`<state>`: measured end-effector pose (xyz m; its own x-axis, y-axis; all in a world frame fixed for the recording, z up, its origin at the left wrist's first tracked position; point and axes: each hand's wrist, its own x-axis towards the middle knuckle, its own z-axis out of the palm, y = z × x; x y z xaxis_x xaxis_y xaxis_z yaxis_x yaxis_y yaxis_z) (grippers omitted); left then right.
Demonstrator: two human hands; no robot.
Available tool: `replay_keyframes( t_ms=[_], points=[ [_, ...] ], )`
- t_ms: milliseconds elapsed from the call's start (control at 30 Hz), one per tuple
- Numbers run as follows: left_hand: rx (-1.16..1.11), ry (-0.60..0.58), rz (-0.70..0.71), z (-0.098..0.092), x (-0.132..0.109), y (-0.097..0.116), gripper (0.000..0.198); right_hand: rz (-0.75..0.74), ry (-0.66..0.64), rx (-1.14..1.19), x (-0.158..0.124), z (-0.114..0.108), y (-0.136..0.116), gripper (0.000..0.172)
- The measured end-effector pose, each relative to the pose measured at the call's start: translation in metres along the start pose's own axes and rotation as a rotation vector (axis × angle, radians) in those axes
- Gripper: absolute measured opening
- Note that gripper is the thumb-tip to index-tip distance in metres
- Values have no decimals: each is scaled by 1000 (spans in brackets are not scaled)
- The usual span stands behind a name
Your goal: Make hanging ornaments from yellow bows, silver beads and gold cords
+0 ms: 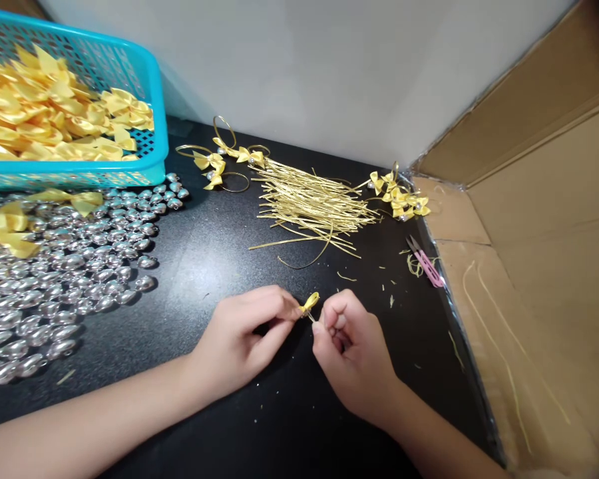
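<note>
A small yellow ribbon bow (310,303) is pinched between the thumb and fingers of my left hand (252,326), which is closed on it. My right hand (352,352) is closed too, just to the right, with thumb and forefinger on a thin cord end (311,318) that runs from the bow. Most of the bow is hidden behind my left fingertips. Beyond both hands lies a pile of gold cords (314,199), with a few loose cords on its near side.
A turquoise basket (162,133) of yellow bows (44,106) stands at the back left. Silver beads (114,253) spread in front of it. Finished-looking bows on gold loops (212,163) lie left of the cords, more bows (399,196) right. Pink thread snips (426,263) lie near the cardboard (479,299).
</note>
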<state>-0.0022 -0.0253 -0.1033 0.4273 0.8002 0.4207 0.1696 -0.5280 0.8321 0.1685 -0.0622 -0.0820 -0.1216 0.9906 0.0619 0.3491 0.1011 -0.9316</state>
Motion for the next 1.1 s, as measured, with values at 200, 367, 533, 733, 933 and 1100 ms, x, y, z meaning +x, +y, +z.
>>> replay_keyframes(
  t_ms=[200, 367, 533, 733, 933, 1100],
  points=[
    [100, 31, 211, -4, 0, 0, 16, -249, 18, -143, -2, -1, 8, 24],
    [148, 16, 309, -3, -4, 2, 14, -351, 21, -122, 0, 0, 12, 22],
    [184, 19, 353, -2, -8, 2, 10, -381, 32, -93, -1, 1, 14, 21],
    [206, 27, 380, -4, -7, 4, 12, -340, 19, -51, -4, 0, 15, 20],
    [250, 20, 394, -5, -7, 5, 12, -312, 36, -36, -4, 2, 15, 19],
    [182, 35, 334, -4, -6, 4, 13, -267, 156, 10, -4, 1, 14, 21]
  ],
)
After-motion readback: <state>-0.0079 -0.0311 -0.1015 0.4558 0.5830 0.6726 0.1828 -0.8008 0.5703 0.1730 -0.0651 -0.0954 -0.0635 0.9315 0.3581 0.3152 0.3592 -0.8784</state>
